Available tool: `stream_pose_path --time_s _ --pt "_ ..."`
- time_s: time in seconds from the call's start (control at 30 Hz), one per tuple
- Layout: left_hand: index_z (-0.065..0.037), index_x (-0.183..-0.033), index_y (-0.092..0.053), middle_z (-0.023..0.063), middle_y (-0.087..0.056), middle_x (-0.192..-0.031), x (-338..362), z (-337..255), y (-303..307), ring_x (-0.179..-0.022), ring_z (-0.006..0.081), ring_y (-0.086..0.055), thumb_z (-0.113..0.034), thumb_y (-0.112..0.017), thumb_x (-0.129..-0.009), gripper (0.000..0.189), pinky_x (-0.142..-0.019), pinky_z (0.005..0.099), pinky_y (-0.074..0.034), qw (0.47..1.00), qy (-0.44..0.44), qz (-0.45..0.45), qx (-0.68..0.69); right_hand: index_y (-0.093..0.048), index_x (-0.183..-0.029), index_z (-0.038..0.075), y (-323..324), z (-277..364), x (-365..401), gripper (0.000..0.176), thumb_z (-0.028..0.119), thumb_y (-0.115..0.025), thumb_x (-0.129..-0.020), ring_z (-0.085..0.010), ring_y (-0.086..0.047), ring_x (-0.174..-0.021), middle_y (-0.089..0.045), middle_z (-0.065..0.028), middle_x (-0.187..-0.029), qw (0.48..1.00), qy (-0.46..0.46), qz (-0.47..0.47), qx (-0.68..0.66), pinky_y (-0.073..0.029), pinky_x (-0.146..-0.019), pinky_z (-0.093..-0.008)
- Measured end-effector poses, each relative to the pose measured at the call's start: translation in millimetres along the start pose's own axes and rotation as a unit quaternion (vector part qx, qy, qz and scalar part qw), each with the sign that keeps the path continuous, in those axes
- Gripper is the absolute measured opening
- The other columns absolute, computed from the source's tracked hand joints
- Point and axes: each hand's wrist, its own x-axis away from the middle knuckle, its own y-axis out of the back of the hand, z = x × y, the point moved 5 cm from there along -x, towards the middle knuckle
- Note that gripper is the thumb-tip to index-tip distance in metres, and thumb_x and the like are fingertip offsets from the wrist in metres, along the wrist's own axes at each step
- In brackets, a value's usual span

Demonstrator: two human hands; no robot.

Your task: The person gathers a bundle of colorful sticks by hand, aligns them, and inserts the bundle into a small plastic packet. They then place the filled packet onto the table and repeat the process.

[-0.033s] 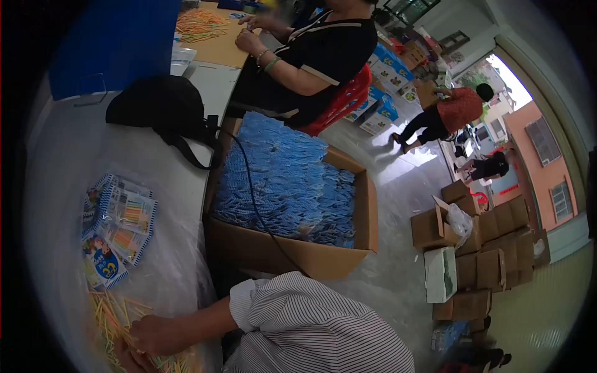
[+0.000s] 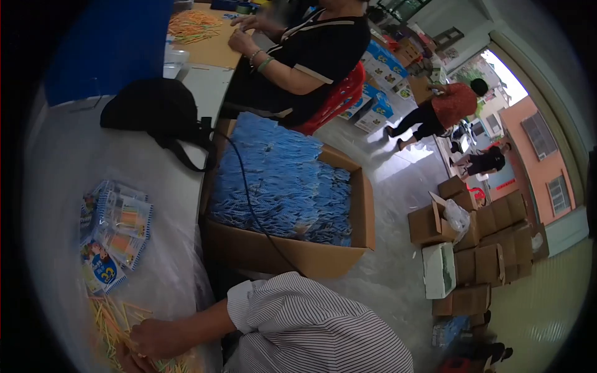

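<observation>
My left hand, at the end of a striped sleeve, is low on the table at a loose pile of thin yellow, orange and green sticks. Its fingers are closed together, and what they hold is hidden. Partly under it, my right hand shows only in part near the bottom edge, with its fingers mostly hidden among the sticks. Just above the pile, several clear and blue printed packets overlap, with coloured sticks visible inside some.
A cardboard box full of blue packets stands beside the table, a dark cable crossing it. A black bag lies farther up. A co-worker sits by another stick pile. Beyond are stacked cartons and a person in red.
The view has shifted slightly, moving the table, packets and box a little to the left. The small distant person outside has changed posture. My hands remain at the stick pile.
</observation>
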Motion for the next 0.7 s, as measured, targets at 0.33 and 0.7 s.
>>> stream_pose_path --time_s 0.33,0.7 --pt "-0.003 -0.120 -0.033 0.0154 -0.035 -0.122 -84 28 -48 -0.109 0.0264 -0.039 -0.032 -0.037 -0.085 0.046 -0.089 0.0345 -0.032 0.845 0.017 0.208 0.493 -0.060 -0.063 0.005 98 51 9 0.013 0.016 -0.053 -0.062 -0.0302 -0.055 -0.069 -0.056 -0.0136 -0.071 0.999 -0.011 -0.042 -0.004 -0.042 -0.059 -0.0386" --pt "0.000 -0.117 -0.036 0.0172 -0.040 -0.117 -7 37 5 -0.107 0.0279 -0.040 -0.028 -0.038 -0.084 0.044 -0.087 0.0336 -0.034 0.416 0.093 0.322 0.845 -0.062 -0.067 0.009 -20 14 -31 0.016 0.023 -0.055 -0.062 -0.0233 -0.054 -0.071 -0.058 -0.0083 -0.073 0.971 0.032 -0.044 0.232 -0.040 -0.059 -0.0367"
